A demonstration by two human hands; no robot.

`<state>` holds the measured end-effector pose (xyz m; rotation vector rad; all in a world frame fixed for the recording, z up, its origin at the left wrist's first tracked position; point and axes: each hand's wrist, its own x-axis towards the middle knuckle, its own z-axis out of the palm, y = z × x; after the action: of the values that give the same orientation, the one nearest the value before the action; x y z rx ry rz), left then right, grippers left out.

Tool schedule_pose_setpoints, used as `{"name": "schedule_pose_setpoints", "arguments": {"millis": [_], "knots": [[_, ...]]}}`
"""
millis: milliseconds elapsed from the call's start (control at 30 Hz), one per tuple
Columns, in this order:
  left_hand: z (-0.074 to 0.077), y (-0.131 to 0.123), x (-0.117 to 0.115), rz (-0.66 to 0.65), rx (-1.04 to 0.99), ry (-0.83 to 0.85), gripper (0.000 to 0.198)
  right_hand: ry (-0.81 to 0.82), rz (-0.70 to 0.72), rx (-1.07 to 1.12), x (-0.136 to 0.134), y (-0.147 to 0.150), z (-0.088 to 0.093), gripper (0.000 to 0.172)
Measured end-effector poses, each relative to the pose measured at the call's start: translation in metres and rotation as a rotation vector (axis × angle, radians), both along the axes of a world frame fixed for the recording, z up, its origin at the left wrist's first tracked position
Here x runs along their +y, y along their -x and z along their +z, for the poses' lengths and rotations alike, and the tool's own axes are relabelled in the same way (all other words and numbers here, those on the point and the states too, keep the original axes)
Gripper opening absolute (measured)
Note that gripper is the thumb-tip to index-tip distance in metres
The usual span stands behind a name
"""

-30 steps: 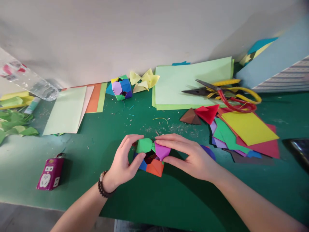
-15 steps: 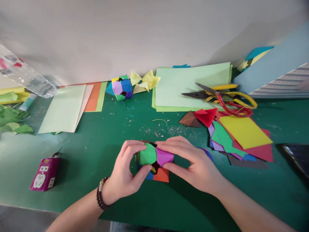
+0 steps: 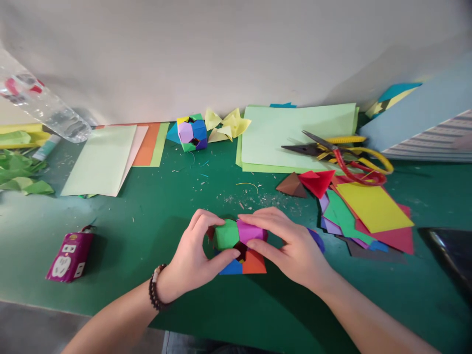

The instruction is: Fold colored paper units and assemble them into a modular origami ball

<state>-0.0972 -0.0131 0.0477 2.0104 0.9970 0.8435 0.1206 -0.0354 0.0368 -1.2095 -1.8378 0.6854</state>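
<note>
Between my two hands is a many-coloured folded-paper model (image 3: 226, 235), with green, purple, blue and orange faces and a dark opening near its middle. My left hand (image 3: 201, 250) grips its green side, fingers on top and thumb at the front. My right hand (image 3: 287, 241) has its fingers over the purple face and its thumb pressing near the opening. Part of the model is hidden behind the fingers. A blue paper piece (image 3: 316, 240) shows beyond my right hand. Farther back stands a similar small paper model (image 3: 192, 132), beside pale yellow folded pieces (image 3: 228, 125).
Scissors (image 3: 357, 164) and pliers (image 3: 306, 149) lie on pale green sheets (image 3: 269, 128). Folded brown (image 3: 292, 186) and red pieces sit before them, near stacked coloured paper (image 3: 374, 204). At left are a purple carton (image 3: 70, 256), paper sheets (image 3: 99, 160) and a plastic bottle (image 3: 55, 110).
The paper model has tilted slightly in my hands, showing more of its blue and orange front. My right thumb has shifted up onto the purple side. The view has moved slightly.
</note>
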Motion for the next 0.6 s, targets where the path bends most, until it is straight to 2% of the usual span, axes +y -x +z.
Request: {"name": "schedule_pose_setpoints", "arguments": {"millis": [133,267,333,500,600], "knots": [[-0.001,0.002,0.006,-0.031,0.019,0.056,0.048,0.030,-0.010,-0.026,0.000,-0.003,-0.007,0.029],[-0.002,0.003,0.008,-0.103,0.046,0.031,0.086,0.047,-0.032,-0.057,-0.002,-0.007,-0.009,0.029],[-0.003,0.004,0.009,-0.134,0.060,0.043,0.095,0.038,-0.004,-0.066,-0.003,-0.011,-0.007,0.033],[-0.004,0.010,0.019,-0.196,-0.020,0.164,0.080,0.064,0.155,-0.119,-0.009,-0.023,0.002,0.051],[-0.004,0.017,0.028,-0.252,-0.061,0.176,0.061,0.066,0.210,-0.173,-0.012,-0.024,0.004,0.053]]}}
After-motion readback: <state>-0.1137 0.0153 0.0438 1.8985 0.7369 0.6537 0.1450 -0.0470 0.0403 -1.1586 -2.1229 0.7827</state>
